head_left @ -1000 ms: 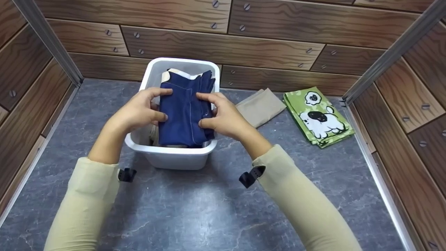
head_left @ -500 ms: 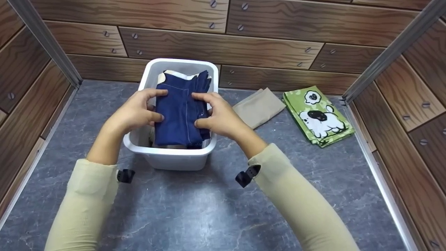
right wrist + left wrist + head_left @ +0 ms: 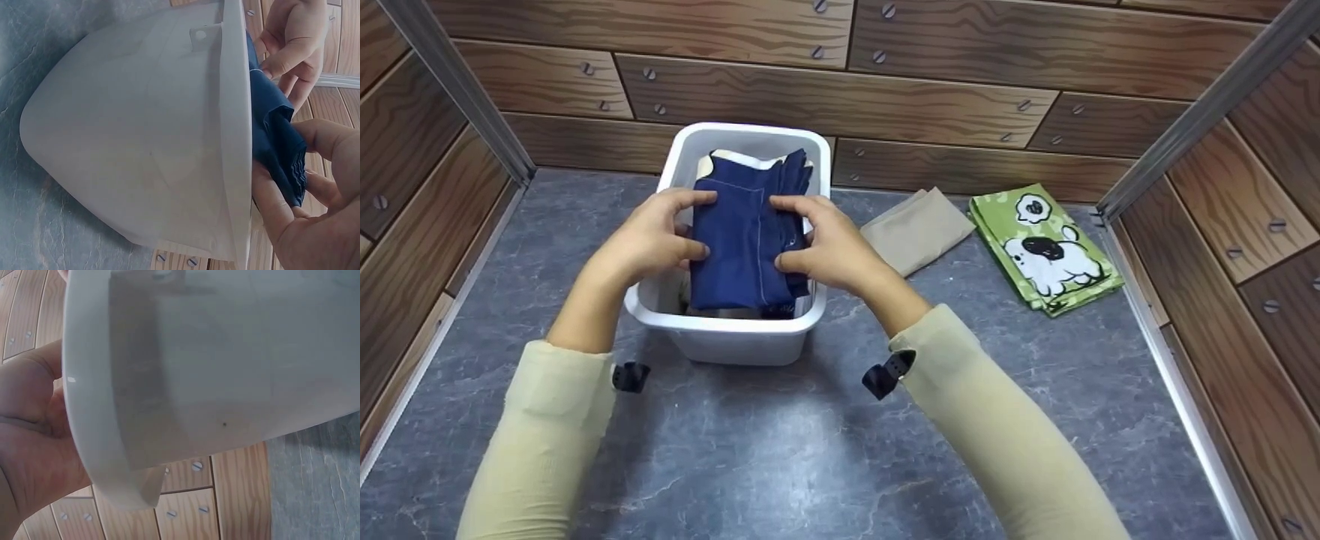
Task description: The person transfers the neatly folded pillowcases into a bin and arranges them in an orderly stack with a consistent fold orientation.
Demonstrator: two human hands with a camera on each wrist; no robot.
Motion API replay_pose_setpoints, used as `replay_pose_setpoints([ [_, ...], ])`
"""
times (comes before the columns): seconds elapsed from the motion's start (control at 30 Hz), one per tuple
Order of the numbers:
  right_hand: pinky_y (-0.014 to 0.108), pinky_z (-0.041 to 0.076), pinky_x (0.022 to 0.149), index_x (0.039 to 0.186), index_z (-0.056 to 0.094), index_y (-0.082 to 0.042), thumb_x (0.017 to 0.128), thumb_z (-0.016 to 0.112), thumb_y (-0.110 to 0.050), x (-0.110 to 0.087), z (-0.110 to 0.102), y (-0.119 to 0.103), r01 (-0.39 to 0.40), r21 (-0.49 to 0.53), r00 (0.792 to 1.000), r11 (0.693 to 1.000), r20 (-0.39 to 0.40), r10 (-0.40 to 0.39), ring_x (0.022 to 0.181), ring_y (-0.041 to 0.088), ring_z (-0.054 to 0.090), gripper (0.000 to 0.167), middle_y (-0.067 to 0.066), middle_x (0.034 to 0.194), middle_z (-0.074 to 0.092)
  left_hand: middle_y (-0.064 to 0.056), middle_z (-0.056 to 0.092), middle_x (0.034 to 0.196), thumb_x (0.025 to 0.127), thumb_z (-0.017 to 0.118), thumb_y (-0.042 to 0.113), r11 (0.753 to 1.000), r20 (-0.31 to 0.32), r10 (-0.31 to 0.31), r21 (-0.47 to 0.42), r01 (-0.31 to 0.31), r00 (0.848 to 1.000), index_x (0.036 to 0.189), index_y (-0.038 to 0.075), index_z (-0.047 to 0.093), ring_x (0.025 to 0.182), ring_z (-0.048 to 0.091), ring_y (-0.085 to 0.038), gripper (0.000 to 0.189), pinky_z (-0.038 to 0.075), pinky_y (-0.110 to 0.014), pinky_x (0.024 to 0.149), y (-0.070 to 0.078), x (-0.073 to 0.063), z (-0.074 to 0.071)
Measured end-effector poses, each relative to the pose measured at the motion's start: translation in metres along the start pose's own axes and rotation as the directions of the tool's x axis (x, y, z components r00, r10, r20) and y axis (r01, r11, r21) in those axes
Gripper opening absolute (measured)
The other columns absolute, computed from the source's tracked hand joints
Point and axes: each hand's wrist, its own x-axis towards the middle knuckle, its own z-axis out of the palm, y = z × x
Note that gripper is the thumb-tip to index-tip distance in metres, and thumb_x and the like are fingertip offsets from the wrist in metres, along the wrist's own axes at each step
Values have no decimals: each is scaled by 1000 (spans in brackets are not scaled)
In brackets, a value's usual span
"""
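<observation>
A folded navy garment (image 3: 727,247) with a pale seam line lies at the mouth of the white plastic bin (image 3: 735,324). My left hand (image 3: 652,232) grips its left edge, thumb nearer me. On the opposite edge my right hand (image 3: 832,244) holds the layered folds between thumb and fingers. In the right wrist view the garment (image 3: 275,129) rises above the bin's rim (image 3: 236,146). Cream cloth shows at the garment's far end. In the left wrist view the bin wall (image 3: 236,354) hides most of the left fingers.
Right of the bin lies a folded beige cloth (image 3: 919,231) on the grey marbled floor (image 3: 765,450). Farther right is a folded green cloth (image 3: 1042,251) with a white dog print. Wood-patterned walls (image 3: 780,90) enclose the back and both sides.
Both hands and the navy garment have shifted slightly left within the bin, mostly in the first half second. The hold on the garment looks the same. The beige and green cloths stay put.
</observation>
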Motion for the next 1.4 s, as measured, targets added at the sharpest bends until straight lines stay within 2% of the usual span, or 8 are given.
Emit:
replay_pose_setpoints([
  [0.27, 30, 56, 83, 145, 51, -19, 74, 77, -4, 1, 2, -2, -7, 7, 1000, 1000, 5, 7, 92, 21, 68, 77, 5, 137, 50, -21, 34, 155, 84, 65, -11, 999, -16, -6, 36, 6, 1000, 151, 5, 41, 123, 55, -44, 72, 61, -42, 75, -3, -1, -3],
  [0.5, 29, 55, 84, 145, 52, -17, 74, 76, -4, 3, 5, -2, 7, -7, 1000, 1000, -4, -7, 93, 21, 68, 76, 7, 136, 51, -22, 39, 152, 84, 65, -11, 998, -35, 6, 65, -4, 999, 150, 5, 42, 115, 60, -41, 72, 60, -36, 70, -4, -1, -4],
  [0.7, 29, 54, 85, 145, 52, -17, 75, 77, -6, 4, 7, -2, 7, -26, 1000, 1000, -3, -7, 92, 22, 67, 75, 7, 137, 50, -22, 39, 152, 84, 65, -11, 998, -38, 6, 67, -4, 999, 150, 5, 42, 115, 60, -42, 72, 60, -40, 73, -6, -1, -6],
  [0.97, 28, 56, 81, 145, 52, -17, 75, 78, -6, 4, 9, -2, 0, -5, 1000, 1000, 5, 0, 92, 21, 69, 76, 7, 137, 49, -22, 39, 151, 84, 66, -10, 998, -32, 1, 60, 1, 999, 151, 6, 41, 113, 60, -40, 73, 58, -29, 66, -10, -1, -7],
  [1.2, 29, 56, 82, 144, 52, -17, 75, 78, -5, 3, 9, -3, -6, -4, 1000, 1000, 2, 6, 92, 22, 69, 75, 7, 137, 50, -21, 39, 152, 84, 65, -10, 997, -38, 5, 77, -2, 999, 150, 6, 42, 116, 59, -42, 72, 60, -42, 74, -9, -2, -6],
  [1.4, 29, 50, 93, 144, 53, -18, 74, 79, -9, 4, 11, -2, 0, -67, 1000, 998, -9, 0, 95, 21, 67, 75, 6, 139, 50, -19, 38, 153, 83, 66, -11, 994, -47, 14, 108, -8, 999, 148, 5, 45, 121, 56, -46, 70, 60, -47, 78, -9, -2, -4],
])
